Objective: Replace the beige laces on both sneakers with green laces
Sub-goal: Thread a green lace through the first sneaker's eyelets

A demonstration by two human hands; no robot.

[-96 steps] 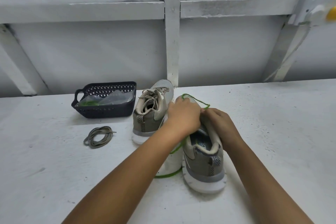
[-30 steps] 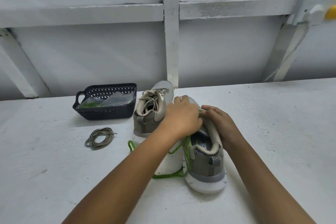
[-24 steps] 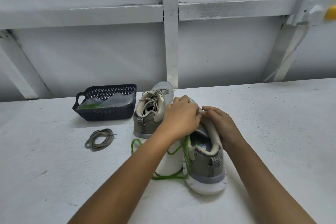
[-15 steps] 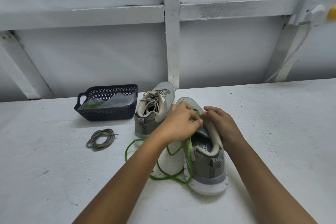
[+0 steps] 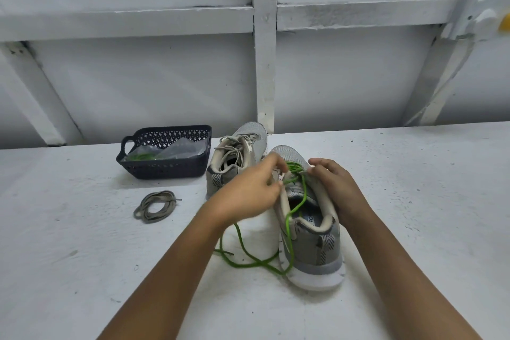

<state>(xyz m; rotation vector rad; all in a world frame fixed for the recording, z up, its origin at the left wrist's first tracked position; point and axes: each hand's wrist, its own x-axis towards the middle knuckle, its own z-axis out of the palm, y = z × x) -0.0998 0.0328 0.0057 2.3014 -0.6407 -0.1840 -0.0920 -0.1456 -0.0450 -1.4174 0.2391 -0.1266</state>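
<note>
left hand [image 5: 254, 190] pinches green lace [image 5: 304, 190]; right hand [image 5: 339, 188] grips sneaker [image 5: 314, 246]; basket [image 5: 165, 171] holds bagged green laces [image 5: 140, 157]

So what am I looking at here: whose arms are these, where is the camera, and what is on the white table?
No robot here: a person wears one camera on the head, looking down at their own bare hands. The left hand pinches a green lace at the near sneaker, which the right hand grips. Behind stands the second sneaker, laced in beige. On the table also lie a coiled beige lace and a dark basket holding a clear bag.
</note>
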